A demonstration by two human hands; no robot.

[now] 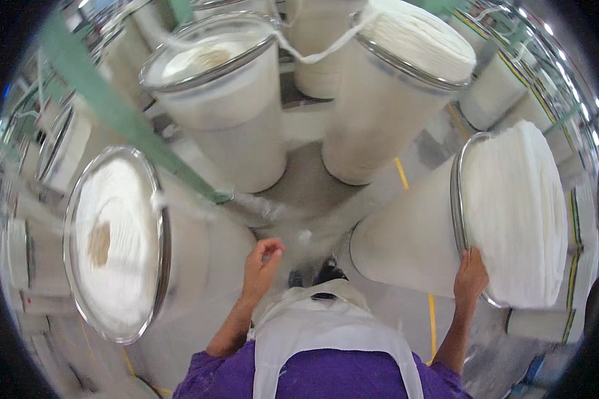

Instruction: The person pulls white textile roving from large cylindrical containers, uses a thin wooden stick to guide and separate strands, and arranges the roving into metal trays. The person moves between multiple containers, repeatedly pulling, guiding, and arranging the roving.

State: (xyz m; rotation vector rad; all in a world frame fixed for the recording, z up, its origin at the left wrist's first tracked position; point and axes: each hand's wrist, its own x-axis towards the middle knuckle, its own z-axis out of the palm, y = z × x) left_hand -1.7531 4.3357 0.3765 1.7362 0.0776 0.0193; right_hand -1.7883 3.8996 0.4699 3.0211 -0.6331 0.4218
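Observation:
My right hand (470,274) grips the metal rim (457,199) of a tall pale sliver can (406,246) on the right. Thick white sliver coils (516,213) bulge above that rim, right beside my fingers. My left hand (262,267) is raised in front of my apron, its fingers curled in toward the thumb; whether anything thin lies between them cannot be made out. Nearest to it stands the left can (206,246), its white sliver (123,226) coiled round a brownish middle hole. A blurred whitish strand (203,211) trails from this can's rim.
Ahead stand two more cans, one partly filled (236,133) and one heaped high (386,113). A loose sliver strand (316,56) sags between their tops. A green post (123,120) slants down at the left. Yellow lines (402,173) mark the grey floor; more cans line both sides.

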